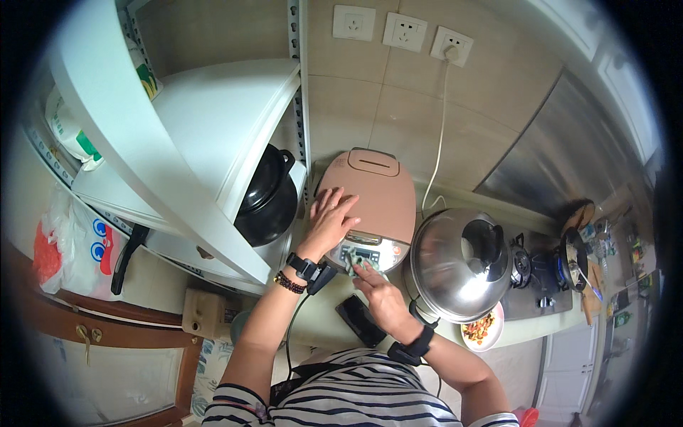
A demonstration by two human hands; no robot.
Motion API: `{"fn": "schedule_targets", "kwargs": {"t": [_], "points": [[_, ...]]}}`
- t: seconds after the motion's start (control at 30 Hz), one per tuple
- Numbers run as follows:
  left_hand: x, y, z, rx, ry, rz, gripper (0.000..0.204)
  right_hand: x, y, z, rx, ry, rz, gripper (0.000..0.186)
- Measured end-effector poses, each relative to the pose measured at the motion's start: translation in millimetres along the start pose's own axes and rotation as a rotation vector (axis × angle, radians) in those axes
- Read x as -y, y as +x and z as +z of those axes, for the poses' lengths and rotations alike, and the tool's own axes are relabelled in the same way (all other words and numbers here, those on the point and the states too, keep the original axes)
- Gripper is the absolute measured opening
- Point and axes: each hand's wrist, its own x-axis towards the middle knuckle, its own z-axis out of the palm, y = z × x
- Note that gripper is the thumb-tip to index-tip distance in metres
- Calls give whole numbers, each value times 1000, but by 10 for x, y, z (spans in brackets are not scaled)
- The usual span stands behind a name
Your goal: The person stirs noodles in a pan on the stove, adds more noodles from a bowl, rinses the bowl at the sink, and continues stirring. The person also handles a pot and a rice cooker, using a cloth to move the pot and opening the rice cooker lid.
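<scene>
A rose-gold rice cooker [388, 196] with a closed lid stands on the counter in front of me. My left hand [331, 220] lies on the left side of its lid, fingers spread. In my right hand [384, 299] is a greenish patterned cloth [353, 262], pressed against the cooker's silver front panel [388, 252] beside its display. The fingers cover part of the cloth and the panel. Just below, a black phone [361, 320] lies on the counter.
To the right stand a domed steel pot [455, 263], a bowl of chopped food [480, 329] and a gas stove [544, 274]. A white shelf rack [206, 135] holding a black pot [267, 199] rises on the left. A white cord [442, 135] hangs from a wall socket [452, 46].
</scene>
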Motion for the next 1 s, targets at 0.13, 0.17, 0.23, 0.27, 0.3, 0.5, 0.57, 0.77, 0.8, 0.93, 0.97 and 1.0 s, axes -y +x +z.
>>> {"fn": "schedule_targets", "kwargs": {"t": [0.13, 0.17, 0.23, 0.27, 0.3, 0.5, 0.57, 0.77, 0.8, 0.93, 0.97, 1.0], "points": [[48, -35, -1, 103, 36, -10, 62, 13, -169, -351, -227, 265, 152, 41], [49, -40, -8, 109, 40, -10, 65, -18, -213, -438, -263, 289, 224, 43], [50, -46, -37, 118, 60, -2, 69, -101, -267, -565, -316, 392, 385, 50], [46, -43, -52, 120, 76, 8, 72, -151, -286, -610, -332, 461, 503, 54], [39, -44, -65, 120, 91, 19, 74, -191, -308, -642, -364, 657, 600, 55], [-42, -64, -136, 59, 220, 126, 76, -331, -315, -748, -532, 767, 549, 31], [-67, -24, -179, 59, 200, 122, 75, -324, -286, -772, -521, 764, 534, 26], [-117, 111, -279, 186, 251, 68, 73, -294, -193, -813, -469, 777, 515, 21], [-124, 113, -273, 197, 251, 56, 73, -293, -185, -819, -455, 772, 499, 21], [-113, 32, -234, 147, 203, 40, 78, -249, -198, -827, -251, 576, 488, 25], [-109, 10, -218, 139, 210, 44, 80, -222, -206, -823, -198, 553, 494, 26], [-105, -10, -203, 130, 225, 49, 81, -194, -205, -812, -132, 549, 481, 27]]}}
